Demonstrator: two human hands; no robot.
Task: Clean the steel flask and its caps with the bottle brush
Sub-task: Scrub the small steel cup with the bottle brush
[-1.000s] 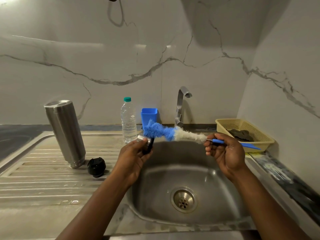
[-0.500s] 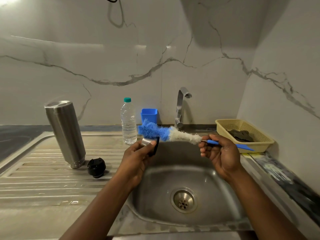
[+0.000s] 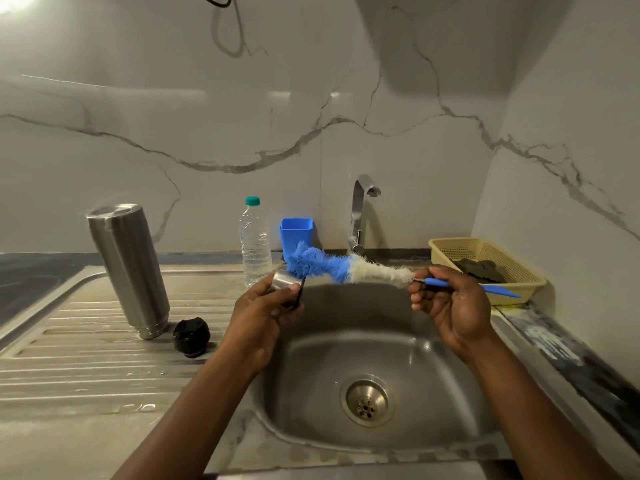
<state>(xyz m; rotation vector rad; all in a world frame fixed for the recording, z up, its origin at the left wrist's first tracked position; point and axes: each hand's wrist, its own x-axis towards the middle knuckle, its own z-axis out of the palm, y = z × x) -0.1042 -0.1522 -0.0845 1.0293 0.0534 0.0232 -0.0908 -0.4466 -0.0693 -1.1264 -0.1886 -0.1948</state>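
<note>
The steel flask point(image 3: 127, 268) stands upside down on the draining board, leaning a little left. A black inner cap point(image 3: 191, 336) lies beside its mouth. Over the sink, my left hand point(image 3: 263, 315) grips a small steel cap point(image 3: 283, 280) with a black rim, partly hidden by my fingers. My right hand point(image 3: 450, 303) holds the bottle brush point(image 3: 349, 269) by its thin blue handle. The brush's blue bristle tip lies against the top of the steel cap; its white bristles are nearer my right hand.
A clear water bottle point(image 3: 255, 240) and a blue cup point(image 3: 296, 233) stand at the back of the sink point(image 3: 311, 393), left of the tap point(image 3: 360, 211). A yellow basket point(image 3: 519, 275) with a dark cloth sits at the right. The wall is close on the right.
Both hands and the brush have shifted slightly left and up. The brush tip has slid across the steel cap. The flask and black cap have not moved.
</note>
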